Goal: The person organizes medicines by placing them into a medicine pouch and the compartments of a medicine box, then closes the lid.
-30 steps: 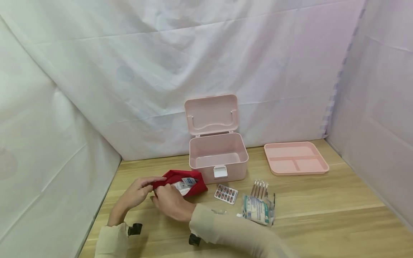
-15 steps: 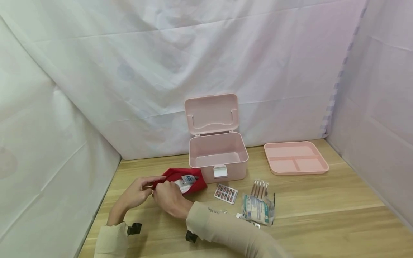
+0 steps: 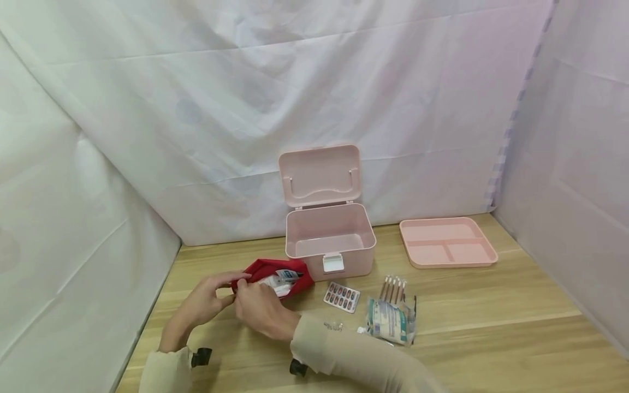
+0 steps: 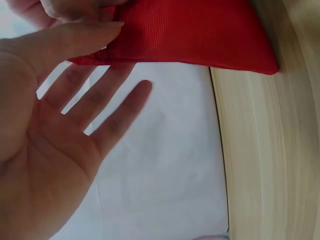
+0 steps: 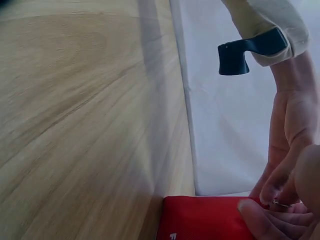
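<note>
"What does our head view give us?"
"Our left hand and right hand meet at the left end of the red pouch, which gapes over white packaging on the table, just beside the pink box."
"Left wrist?"
"We pinch the pouch's edge, thumb in front, the other fingers loosely spread."
"Right wrist?"
"Our curled fingers grip its corner, near a small metal piece."
</note>
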Action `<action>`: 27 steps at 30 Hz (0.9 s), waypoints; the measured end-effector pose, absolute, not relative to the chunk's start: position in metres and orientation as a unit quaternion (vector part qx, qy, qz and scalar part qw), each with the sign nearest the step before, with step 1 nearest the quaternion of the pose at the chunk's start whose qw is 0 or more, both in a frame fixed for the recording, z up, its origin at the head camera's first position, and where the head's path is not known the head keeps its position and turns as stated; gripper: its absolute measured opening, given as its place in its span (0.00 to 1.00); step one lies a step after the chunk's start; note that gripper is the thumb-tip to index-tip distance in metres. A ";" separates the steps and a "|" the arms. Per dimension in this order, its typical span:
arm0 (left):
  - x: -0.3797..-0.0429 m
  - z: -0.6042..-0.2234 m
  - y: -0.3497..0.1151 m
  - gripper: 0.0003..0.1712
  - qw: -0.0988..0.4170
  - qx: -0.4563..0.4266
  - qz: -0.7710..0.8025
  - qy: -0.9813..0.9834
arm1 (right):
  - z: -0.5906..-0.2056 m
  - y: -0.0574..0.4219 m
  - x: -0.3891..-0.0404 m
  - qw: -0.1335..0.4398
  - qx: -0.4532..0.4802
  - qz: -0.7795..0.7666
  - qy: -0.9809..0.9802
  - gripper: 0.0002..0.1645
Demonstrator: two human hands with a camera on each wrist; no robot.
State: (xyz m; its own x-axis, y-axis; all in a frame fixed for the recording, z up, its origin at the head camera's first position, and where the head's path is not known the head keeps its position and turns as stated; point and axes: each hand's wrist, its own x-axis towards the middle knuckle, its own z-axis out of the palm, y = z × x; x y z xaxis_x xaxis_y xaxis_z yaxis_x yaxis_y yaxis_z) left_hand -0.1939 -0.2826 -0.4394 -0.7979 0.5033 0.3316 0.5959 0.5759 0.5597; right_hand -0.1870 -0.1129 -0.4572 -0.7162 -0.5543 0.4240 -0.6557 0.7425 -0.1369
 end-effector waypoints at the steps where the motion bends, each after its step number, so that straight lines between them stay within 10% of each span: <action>1: -0.194 -0.439 -0.282 0.29 0.074 -0.313 -0.342 -0.883 | -0.457 -0.113 -0.186 0.186 0.328 0.133 -0.916 0.05; 27: -0.188 -0.438 -0.280 0.26 0.071 -0.300 -0.316 -0.897 | -0.457 -0.100 -0.177 0.157 0.284 0.054 -0.944 0.19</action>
